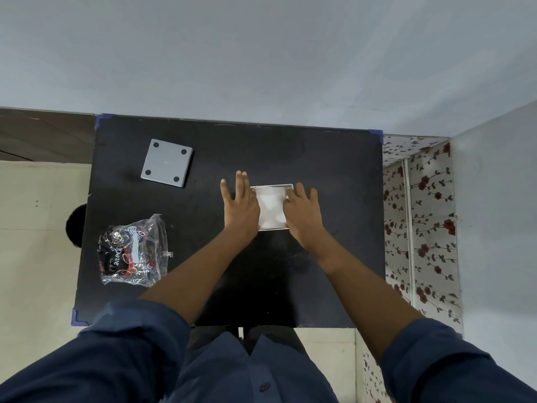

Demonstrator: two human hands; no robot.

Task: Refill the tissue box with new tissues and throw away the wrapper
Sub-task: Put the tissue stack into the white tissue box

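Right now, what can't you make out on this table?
Head view only:
- Box sides: covered by the left hand and right hand.
- Tissues: overexposed white, depth unreadable.
- Wrapper: print crumpled, emptiness unclear.
- Grey lid: only the face with four dots shows.
- Dark round thing: cut by the table edge.

hands: 2 (241, 205) (303, 212) | tissue box: 1 (271, 207) | grey lid: 1 (167, 166) | wrapper: 1 (133, 251) | table: 1 (334, 170)

wrapper (134, 251) left of box (272, 207), lid (167, 166) behind
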